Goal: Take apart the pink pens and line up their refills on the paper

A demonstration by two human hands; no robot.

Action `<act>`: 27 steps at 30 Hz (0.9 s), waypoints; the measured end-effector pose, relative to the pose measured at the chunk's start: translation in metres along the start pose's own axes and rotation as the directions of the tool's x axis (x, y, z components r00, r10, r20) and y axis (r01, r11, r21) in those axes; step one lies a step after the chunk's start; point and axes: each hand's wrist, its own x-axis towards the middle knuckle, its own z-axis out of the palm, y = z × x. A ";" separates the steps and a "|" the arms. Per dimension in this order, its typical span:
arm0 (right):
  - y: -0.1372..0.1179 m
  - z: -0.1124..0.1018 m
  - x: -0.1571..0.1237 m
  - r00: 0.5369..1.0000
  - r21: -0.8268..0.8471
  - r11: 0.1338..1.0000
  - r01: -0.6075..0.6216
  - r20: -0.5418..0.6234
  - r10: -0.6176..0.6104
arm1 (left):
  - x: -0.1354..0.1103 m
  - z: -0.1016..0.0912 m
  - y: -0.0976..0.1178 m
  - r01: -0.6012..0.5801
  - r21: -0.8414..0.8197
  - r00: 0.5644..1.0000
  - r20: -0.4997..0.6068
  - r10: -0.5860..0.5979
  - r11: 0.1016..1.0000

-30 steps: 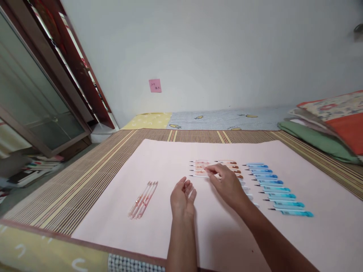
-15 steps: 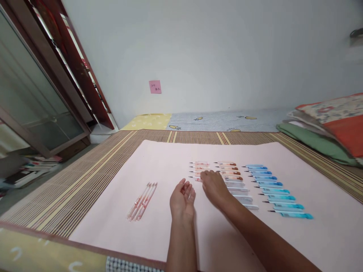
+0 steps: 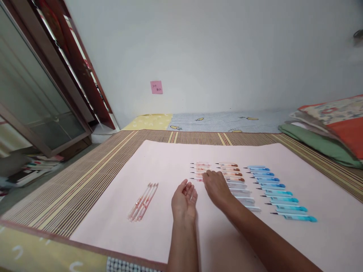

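Observation:
My right hand (image 3: 216,187) rests palm down on a pink paper sheet (image 3: 170,162), fingertips on the nearest pen of a short row of pink pens (image 3: 200,169). Its fingers are bent and close together over that pen. My left hand (image 3: 184,200) lies just to its left, palm turned inward, fingers loosely apart and holding nothing. To the right lie a row of brown-capped pens (image 3: 231,170), some whitish ones (image 3: 244,196) partly hidden by my forearm, and a row of blue pens (image 3: 276,192).
A small bundle of pink pens (image 3: 143,201) lies at the left of the sheet. A striped mat (image 3: 85,173) is under the sheet. Folded bedding (image 3: 329,132) is piled at the right, a glass door (image 3: 36,98) and books (image 3: 31,170) at the left. A pink note (image 3: 156,87) sticks to the wall.
My right hand slid a little toward me and left along the pink row, from the upper pens to the nearest one. My left hand stayed in place.

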 end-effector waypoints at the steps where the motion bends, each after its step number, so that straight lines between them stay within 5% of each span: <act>1: 0.000 0.001 0.000 1.000 0.000 1.000 0.000 -0.006 0.000 | 0.000 0.000 0.000 0.002 0.002 1.000 0.000 -0.002 1.000; 27: -0.003 -0.009 0.002 0.999 0.082 0.997 -0.003 -0.042 0.007 | -0.001 0.001 -0.002 0.019 -0.003 1.000 0.017 -0.019 1.000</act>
